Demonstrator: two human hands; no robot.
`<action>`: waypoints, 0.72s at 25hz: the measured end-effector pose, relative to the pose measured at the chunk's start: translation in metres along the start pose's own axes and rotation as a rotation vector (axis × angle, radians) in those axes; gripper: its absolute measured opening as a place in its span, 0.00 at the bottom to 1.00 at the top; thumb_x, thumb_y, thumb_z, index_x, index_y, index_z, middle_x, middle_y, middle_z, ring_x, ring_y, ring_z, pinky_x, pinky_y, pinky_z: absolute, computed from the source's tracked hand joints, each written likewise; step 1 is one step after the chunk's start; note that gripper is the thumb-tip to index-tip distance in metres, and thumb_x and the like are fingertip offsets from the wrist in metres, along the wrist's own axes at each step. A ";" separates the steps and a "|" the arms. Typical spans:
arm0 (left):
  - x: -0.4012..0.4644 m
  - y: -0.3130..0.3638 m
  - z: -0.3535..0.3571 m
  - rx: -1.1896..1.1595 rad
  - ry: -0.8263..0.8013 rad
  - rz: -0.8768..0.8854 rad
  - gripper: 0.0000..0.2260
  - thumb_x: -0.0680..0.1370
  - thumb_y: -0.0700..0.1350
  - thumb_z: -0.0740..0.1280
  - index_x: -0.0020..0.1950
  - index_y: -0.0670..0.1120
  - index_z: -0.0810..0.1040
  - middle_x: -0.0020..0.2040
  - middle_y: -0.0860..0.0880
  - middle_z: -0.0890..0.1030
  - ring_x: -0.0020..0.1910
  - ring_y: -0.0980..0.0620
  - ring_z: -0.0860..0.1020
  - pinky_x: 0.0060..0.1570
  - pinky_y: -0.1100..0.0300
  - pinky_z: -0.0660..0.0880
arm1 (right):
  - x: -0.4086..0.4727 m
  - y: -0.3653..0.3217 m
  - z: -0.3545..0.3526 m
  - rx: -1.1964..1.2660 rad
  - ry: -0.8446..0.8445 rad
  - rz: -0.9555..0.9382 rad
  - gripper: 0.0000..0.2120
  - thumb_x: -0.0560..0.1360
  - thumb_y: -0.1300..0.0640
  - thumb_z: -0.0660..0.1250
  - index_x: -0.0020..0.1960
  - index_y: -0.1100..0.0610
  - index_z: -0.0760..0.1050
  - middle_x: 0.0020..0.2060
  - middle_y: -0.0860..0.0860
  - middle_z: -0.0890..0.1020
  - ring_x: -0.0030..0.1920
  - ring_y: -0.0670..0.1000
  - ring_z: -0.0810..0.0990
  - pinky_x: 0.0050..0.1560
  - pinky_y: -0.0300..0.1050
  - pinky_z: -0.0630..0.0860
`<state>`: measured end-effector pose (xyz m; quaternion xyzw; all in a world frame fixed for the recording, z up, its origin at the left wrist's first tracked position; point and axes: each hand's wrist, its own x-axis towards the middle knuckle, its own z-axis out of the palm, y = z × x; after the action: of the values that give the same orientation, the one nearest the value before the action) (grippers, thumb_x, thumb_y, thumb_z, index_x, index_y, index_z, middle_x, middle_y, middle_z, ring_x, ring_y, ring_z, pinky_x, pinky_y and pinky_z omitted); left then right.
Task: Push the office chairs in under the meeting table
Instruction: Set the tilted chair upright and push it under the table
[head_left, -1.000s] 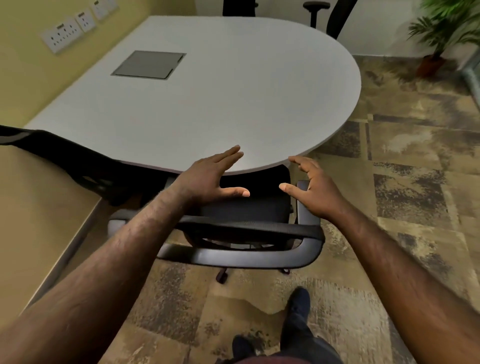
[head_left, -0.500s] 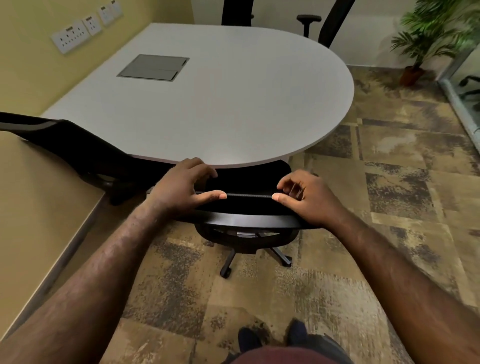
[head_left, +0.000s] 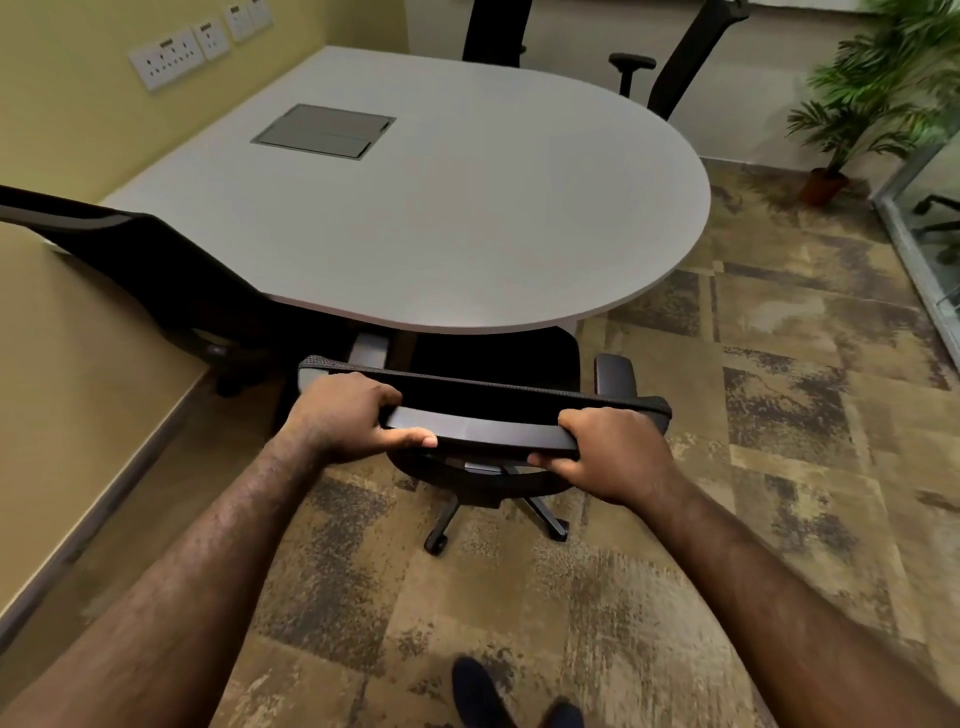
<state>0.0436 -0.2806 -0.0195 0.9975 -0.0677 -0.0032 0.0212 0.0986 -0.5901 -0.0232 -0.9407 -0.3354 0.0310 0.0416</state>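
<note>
Your left hand and right hand both curl tight around the smooth curved top rail of the black mesh-backed office chair — thumbs underneath, fingers over the top. Its seat sits partly under the matte grey, round-ended meeting table just beyond.

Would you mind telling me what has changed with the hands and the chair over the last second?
Both hands came down from open above the chair: the left hand and right hand now grip the chair backrest. The chair's seat still sits partly under the meeting table, which has not moved.
</note>
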 end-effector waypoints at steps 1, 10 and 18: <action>-0.002 0.005 0.000 0.019 0.013 0.009 0.35 0.61 0.84 0.47 0.30 0.52 0.69 0.26 0.57 0.71 0.26 0.60 0.69 0.24 0.61 0.62 | 0.001 0.002 0.002 -0.027 -0.006 0.014 0.18 0.69 0.32 0.60 0.38 0.47 0.67 0.33 0.44 0.75 0.37 0.49 0.77 0.33 0.45 0.67; 0.001 0.054 0.008 0.071 0.100 -0.042 0.36 0.63 0.83 0.43 0.29 0.52 0.67 0.26 0.56 0.69 0.25 0.57 0.68 0.24 0.60 0.58 | 0.006 0.050 -0.002 -0.186 0.041 -0.029 0.15 0.64 0.37 0.62 0.37 0.48 0.74 0.30 0.46 0.76 0.35 0.51 0.78 0.32 0.43 0.62; 0.037 0.049 0.006 0.063 0.119 -0.081 0.35 0.63 0.83 0.44 0.29 0.52 0.66 0.25 0.56 0.69 0.25 0.58 0.68 0.23 0.60 0.60 | 0.042 0.075 -0.007 -0.222 0.050 -0.048 0.13 0.64 0.38 0.63 0.37 0.48 0.72 0.28 0.44 0.72 0.34 0.51 0.76 0.33 0.43 0.62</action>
<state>0.0741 -0.3340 -0.0234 0.9980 -0.0258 0.0574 -0.0062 0.1786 -0.6215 -0.0251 -0.9316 -0.3581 -0.0306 -0.0537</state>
